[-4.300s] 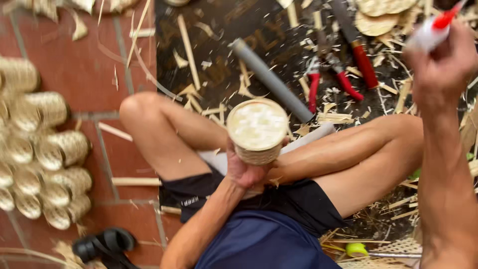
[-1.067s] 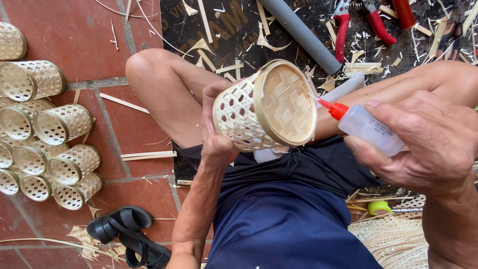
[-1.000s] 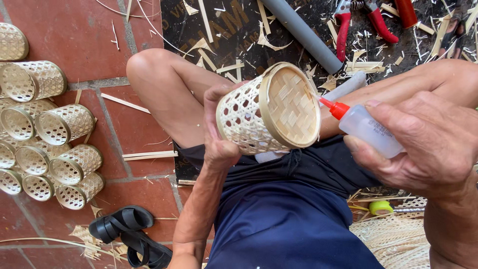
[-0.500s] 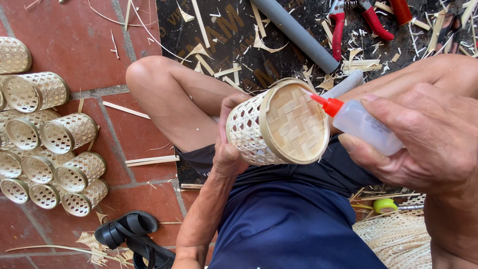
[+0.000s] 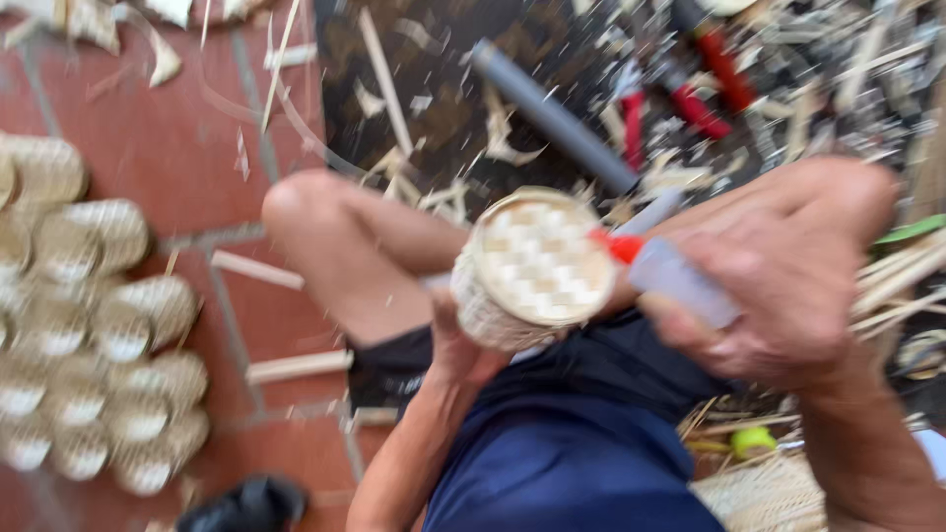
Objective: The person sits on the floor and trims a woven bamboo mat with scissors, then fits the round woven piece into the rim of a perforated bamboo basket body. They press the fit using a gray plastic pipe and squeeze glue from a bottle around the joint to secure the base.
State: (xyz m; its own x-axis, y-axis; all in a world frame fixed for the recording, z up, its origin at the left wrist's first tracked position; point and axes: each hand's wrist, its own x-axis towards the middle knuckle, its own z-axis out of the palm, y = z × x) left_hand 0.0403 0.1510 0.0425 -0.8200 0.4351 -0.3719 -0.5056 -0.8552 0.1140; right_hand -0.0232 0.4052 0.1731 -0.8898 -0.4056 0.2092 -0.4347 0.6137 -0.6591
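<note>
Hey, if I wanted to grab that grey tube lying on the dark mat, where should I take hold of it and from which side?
Probably the bare middle of the grey tube, reached from above with fingers across its width. It lies flat and slanted on the dark mat; its near end runs behind the woven basket and the right hand with the glue bottle, so that end is blocked.

Red tiled floor (image 5: 148, 128) bears woven baskets (image 5: 89, 335), a dark mat (image 5: 434, 108) with bamboo scraps

Woven cup (image 5: 537, 268) between both hands, glue bottle (image 5: 670, 279) touching its right rim, finished cups (image 5: 94, 325) stacked far left, pipe (image 5: 552, 116) behind
</note>
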